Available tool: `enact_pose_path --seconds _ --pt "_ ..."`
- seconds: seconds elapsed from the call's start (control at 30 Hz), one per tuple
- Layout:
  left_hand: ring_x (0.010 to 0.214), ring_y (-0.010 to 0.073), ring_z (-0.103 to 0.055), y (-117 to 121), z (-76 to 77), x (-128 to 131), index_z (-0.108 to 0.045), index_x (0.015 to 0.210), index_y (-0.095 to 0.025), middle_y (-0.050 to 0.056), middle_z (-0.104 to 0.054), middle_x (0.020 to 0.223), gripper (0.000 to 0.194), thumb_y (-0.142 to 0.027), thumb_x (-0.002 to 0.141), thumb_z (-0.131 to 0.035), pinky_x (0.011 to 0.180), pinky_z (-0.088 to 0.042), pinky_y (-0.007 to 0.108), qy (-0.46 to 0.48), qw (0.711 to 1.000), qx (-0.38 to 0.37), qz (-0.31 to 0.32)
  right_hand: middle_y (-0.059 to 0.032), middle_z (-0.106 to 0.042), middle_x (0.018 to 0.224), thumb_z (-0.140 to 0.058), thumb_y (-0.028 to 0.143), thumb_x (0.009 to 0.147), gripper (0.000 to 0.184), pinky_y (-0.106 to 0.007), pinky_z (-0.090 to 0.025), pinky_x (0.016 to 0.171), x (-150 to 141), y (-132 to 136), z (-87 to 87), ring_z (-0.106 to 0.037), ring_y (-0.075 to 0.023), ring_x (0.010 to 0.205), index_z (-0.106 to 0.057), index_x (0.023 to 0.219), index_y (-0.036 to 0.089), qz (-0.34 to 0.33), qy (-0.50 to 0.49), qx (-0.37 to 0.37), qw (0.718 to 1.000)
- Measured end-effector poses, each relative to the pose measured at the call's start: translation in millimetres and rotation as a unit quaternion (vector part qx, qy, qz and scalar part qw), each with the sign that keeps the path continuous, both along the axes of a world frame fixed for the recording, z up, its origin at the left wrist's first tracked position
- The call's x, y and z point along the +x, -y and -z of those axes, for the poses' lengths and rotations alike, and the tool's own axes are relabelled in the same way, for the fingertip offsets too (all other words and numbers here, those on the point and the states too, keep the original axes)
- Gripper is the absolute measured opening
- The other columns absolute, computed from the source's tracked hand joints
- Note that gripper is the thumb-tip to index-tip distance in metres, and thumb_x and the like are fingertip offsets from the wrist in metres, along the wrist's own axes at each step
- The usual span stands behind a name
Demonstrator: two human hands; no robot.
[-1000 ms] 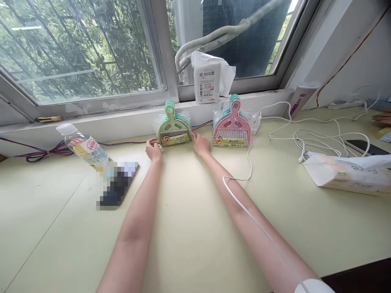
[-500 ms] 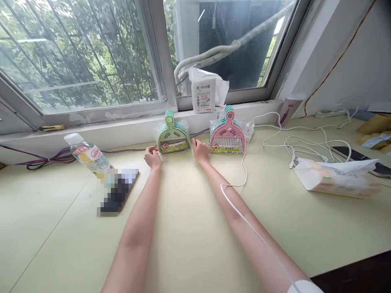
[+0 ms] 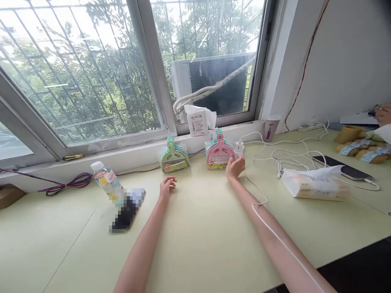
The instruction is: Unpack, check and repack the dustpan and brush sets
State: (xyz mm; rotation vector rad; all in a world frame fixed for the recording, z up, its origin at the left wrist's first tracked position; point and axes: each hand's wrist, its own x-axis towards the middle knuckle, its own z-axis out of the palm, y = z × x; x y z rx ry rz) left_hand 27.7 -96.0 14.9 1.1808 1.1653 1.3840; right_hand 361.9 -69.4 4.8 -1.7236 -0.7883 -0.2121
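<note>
Hands (image 3: 236, 167) half-curled, one at pink dustpan (image 3: 220, 150)

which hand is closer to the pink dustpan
Right. The right hand is at the lower right corner of the pink dustpan; the left hand is farther off to the left, in front of the green dustpan.

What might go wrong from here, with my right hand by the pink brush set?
The thin white cable lies across your right forearm, so pulling back might drag it. Your right hand is at the lower right corner of the upright pink plastic dustpan-and-brush set; a nudge could tip it. The clear plastic bottle with a white cap, if knocked, might fall onto the dark flat device beside it.
</note>
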Motion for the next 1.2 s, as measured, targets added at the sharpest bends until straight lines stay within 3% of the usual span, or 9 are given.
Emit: enact_pose_path --seconds 0.1,0.17,0.3,0.5,0.67,0.77,0.9,1.07,1.2 --pt "0.056 0.0106 -0.053 29.1 4.6 6.1 -0.068 0.083 -0.015 0.004 -0.066 0.074 0.033 -0.040 0.063 -0.065 0.054 -0.043 0.023 -0.057 0.998 0.001 0.035 -0.0173 -0.060 0.125 -0.045 0.027 0.089 0.036 -0.047 -0.030 0.104 36.2 13.6 5.1 -0.054 -0.0297 0.118 -0.046 0.123 0.013 -0.061 -0.045 -0.112 0.991" --pt "0.057 0.0107 -0.052 45.0 6.9 9.6 -0.068 0.083 -0.016 0.004 -0.066 0.072 0.029 -0.039 0.066 -0.063 0.057 -0.043 0.023 -0.094 0.995 0.008 0.042 -0.0159 -0.064 0.120 -0.047 0.027 0.089 0.034 -0.049 -0.028 0.105 44.6 20.1 7.4 -0.055 -0.0299 0.115 -0.047 0.121 0.014 -0.076 -0.049 -0.153 0.984" --pt "0.063 0.0128 -0.054 68.1 9.7 13.7 -0.067 0.082 -0.018 0.003 -0.064 0.073 0.023 -0.036 0.071 -0.058 0.066 -0.045 0.026 -0.141 0.989 0.013 0.035 -0.0162 -0.064 0.120 -0.051 0.026 0.088 0.033 -0.056 -0.016 0.109 38.3 26.7 8.3 -0.050 -0.0325 0.122 -0.048 0.119 0.016 -0.088 0.010 -0.191 0.978" --pt "0.076 0.0173 -0.061 85.4 9.0 17.0 -0.066 0.086 -0.020 0.003 -0.066 0.078 0.023 -0.035 0.076 -0.052 0.076 -0.047 0.030 -0.197 0.979 0.014 0.049 -0.0188 -0.066 0.113 -0.054 0.028 0.088 0.045 -0.050 -0.027 0.097 35.4 27.4 8.2 -0.050 -0.0348 0.117 -0.044 0.130 0.014 -0.089 0.037 -0.204 0.974" --pt "0.085 0.0204 -0.065 85.3 6.5 19.2 -0.068 0.088 -0.021 0.003 -0.069 0.081 0.023 -0.034 0.079 -0.050 0.082 -0.046 0.032 -0.276 0.957 0.022 0.090 -0.0169 -0.066 0.113 -0.055 0.028 0.088 0.041 -0.041 -0.036 0.089 40.1 27.7 7.8 -0.056 -0.0318 0.109 -0.051 0.127 0.014 -0.122 0.029 -0.195 0.973" --pt "0.084 0.0207 -0.065 84.2 5.5 19.6 -0.067 0.088 -0.021 0.004 -0.069 0.081 0.024 -0.035 0.078 -0.051 0.082 -0.047 0.033 -0.257 0.961 0.026 0.095 -0.0157 -0.067 0.111 -0.048 0.028 0.091 0.030 -0.034 -0.040 0.079 38.8 28.6 6.6 -0.060 -0.0278 0.097 -0.059 0.115 0.015 -0.180 0.020 -0.182 0.967" --pt "0.087 0.0208 -0.064 83.6 5.0 19.5 -0.067 0.088 -0.020 0.006 -0.068 0.087 0.026 -0.038 0.078 -0.052 0.084 -0.048 0.033 -0.223 0.970 0.022 0.096 -0.0137 -0.069 0.097 -0.040 0.029 0.092 0.033 -0.031 -0.041 0.069 29.4 32.5 4.3 -0.062 -0.0253 0.080 -0.057 0.117 0.016 -0.205 0.000 -0.143 0.968" --pt "0.091 0.0195 -0.062 81.6 1.7 18.4 -0.062 0.105 -0.018 0.011 -0.066 0.109 0.042 -0.048 0.076 -0.056 0.083 -0.049 0.033 -0.170 0.984 0.015 0.059 -0.0083 -0.066 0.085 -0.034 0.036 0.091 0.035 -0.029 -0.041 0.055 2.5 43.6 2.3 -0.053 -0.0163 0.051 -0.055 0.108 0.016 -0.247 -0.108 -0.050 0.962" --pt "0.096 0.0202 -0.064 81.1 -3.3 18.1 -0.056 0.119 -0.019 0.013 -0.063 0.122 0.058 -0.057 0.076 -0.059 0.081 -0.050 0.031 -0.105 0.991 -0.002 0.079 -0.0025 -0.061 0.083 -0.038 0.043 0.087 0.029 -0.026 -0.040 0.045 -34.2 63.3 5.6 -0.047 -0.0108 0.043 -0.051 0.098 0.019 -0.329 -0.206 0.004 0.922"
